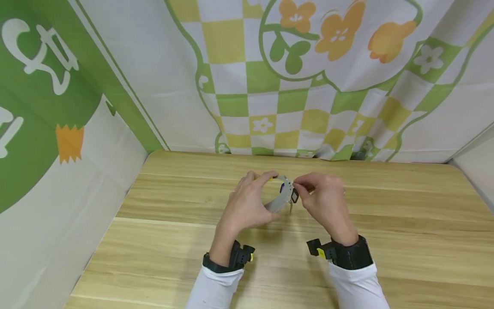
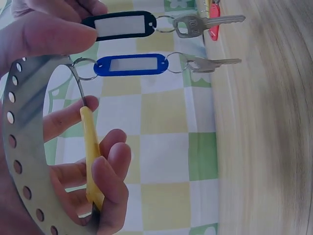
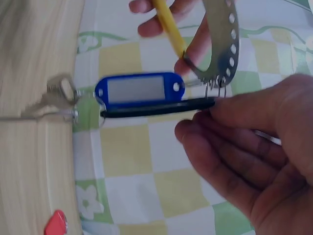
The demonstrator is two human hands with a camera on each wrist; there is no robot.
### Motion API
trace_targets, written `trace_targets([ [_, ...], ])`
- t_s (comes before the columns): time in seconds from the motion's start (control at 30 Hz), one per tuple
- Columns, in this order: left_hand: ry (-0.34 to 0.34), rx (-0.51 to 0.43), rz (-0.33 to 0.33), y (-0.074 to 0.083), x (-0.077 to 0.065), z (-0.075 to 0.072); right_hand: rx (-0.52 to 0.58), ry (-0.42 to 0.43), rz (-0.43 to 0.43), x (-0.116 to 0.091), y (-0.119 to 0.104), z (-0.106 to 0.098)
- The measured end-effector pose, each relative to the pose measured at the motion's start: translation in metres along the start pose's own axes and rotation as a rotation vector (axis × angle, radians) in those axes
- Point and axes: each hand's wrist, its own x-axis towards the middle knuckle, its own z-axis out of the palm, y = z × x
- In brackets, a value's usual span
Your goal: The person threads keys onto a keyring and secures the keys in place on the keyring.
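Observation:
A curved metal key holder (image 1: 278,202) with a row of holes and a yellow handle (image 2: 90,147) is held up by my left hand (image 1: 248,201), whose fingers curl around it. My right hand (image 1: 326,197) pinches a black key tag (image 2: 124,25) between thumb and fingertips, close beside the holder's top end. From the black tag's far end hangs a silver key (image 2: 190,26) on a thin ring. A blue key tag (image 3: 137,90) with a white label hangs by a ring from the holder, and another silver key (image 2: 200,65) dangles from it.
A wooden table (image 1: 162,257) spreads beneath both hands. Part of a small red object (image 3: 57,223) lies on it at the edge of the right wrist view. Behind rises a checked curtain (image 1: 262,103); a green and white cloth (image 1: 96,150) hangs at the left.

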Motion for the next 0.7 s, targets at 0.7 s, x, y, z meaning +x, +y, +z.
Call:
trace_targets([
  [0.7, 0.021, 0.035, -0.044, 0.0019, -0.0002, -0.0015, 0.197, -0.071, 0.361, 0.0022, -0.0064, -0.0003],
])
